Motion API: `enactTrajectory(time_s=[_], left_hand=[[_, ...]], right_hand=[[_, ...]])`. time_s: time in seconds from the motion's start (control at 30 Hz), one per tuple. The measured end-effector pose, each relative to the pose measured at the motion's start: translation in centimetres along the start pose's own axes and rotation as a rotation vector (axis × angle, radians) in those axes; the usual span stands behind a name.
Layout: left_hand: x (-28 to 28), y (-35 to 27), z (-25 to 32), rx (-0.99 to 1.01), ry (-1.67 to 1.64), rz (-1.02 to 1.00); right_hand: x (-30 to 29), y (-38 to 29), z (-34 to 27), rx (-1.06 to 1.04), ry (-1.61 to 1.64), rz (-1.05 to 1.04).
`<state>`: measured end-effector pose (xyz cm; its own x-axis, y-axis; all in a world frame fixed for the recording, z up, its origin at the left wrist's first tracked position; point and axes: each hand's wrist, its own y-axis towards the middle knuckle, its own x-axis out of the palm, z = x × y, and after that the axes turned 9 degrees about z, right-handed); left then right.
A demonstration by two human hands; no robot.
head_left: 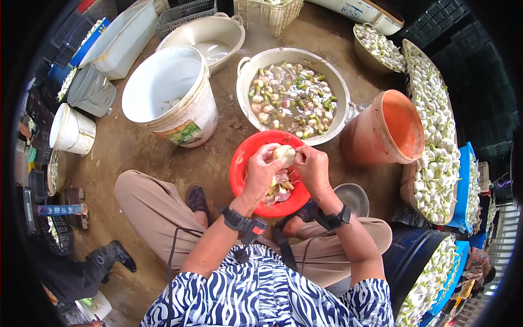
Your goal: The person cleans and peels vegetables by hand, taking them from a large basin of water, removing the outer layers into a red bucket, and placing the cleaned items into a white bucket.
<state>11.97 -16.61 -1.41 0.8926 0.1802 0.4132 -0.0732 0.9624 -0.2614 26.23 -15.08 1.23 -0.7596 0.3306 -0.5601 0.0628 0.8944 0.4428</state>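
Note:
A pale garlic bulb (pixel 284 155) is gripped in my left hand (pixel 261 169), above a red plastic basin (pixel 241 180). On the bulb's right side, the thumb and fingertips of my right hand (pixel 314 167) pinch together at its edge; whether they hold a strip of skin is too small to tell. Peeled garlic skins (pixel 281 188) lie inside the red basin beneath both hands. Just beyond it stands a wide off-white tub (pixel 243 108), where garlic bulbs with short green stems (pixel 292 96) float in murky water.
A large white bucket (pixel 196 118) stands left of the tub, an orange bucket (pixel 367 135) right of it. By my right foot sits a metal bowl (pixel 353 200). Trimmed garlic fills a long container (pixel 433 135) at right. Another person's boot (pixel 110 259) shows at lower left.

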Motion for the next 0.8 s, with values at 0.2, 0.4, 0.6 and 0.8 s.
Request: enactTrajectory(time_s=[0.2, 0.4, 0.6, 0.8], left_hand=[[0.0, 0.0, 0.5, -0.009, -0.100, -0.008], [-0.2, -0.1, 0.0, 0.066, -0.092, 0.003], [-3.5, -0.4, 2.3, -0.228, -0.407, -0.274], [-5.7, 0.2, 0.7, -0.367, -0.540, -0.270]], right_hand=[[-1.3, 0.4, -0.8, 0.302, 0.336, -0.157], [0.0, 0.1, -0.8, -0.010, 0.055, -0.045], [-0.3, 0.9, 5.8, 0.059, -0.452, -0.318], [-0.6, 1.2, -1.1, -0.071, 0.162, -0.272]])
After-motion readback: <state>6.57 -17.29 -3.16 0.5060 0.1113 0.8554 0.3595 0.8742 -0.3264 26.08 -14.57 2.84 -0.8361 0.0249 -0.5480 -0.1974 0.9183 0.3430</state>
